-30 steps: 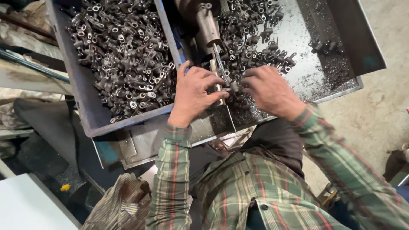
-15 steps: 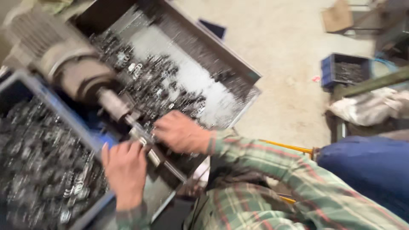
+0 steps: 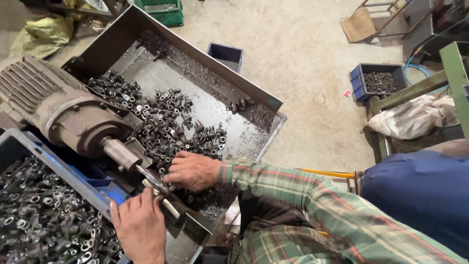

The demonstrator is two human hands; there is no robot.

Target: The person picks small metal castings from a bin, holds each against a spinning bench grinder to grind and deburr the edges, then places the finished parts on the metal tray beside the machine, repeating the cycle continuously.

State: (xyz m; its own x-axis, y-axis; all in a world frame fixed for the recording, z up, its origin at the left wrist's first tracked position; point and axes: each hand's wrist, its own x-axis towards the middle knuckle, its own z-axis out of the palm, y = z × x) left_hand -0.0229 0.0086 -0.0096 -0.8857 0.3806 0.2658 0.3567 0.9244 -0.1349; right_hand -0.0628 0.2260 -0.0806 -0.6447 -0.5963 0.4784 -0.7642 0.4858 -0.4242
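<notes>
Head view
Hands: two. The left hand (image 3: 141,226) pinches the pale handle (image 3: 165,202); the right hand (image 3: 192,170) is curled on small metal parts (image 3: 161,122) in the steel tray (image 3: 254,98).
Motors: one (image 3: 63,115).
Blue crates: three.
Change: sharper now; hands unmoved.

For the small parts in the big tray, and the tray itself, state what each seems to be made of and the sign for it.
Small parts: probably steel, dark grey with dull glints.
Tray: likely sheet metal, thin folded walls, grey bare floor.
</notes>
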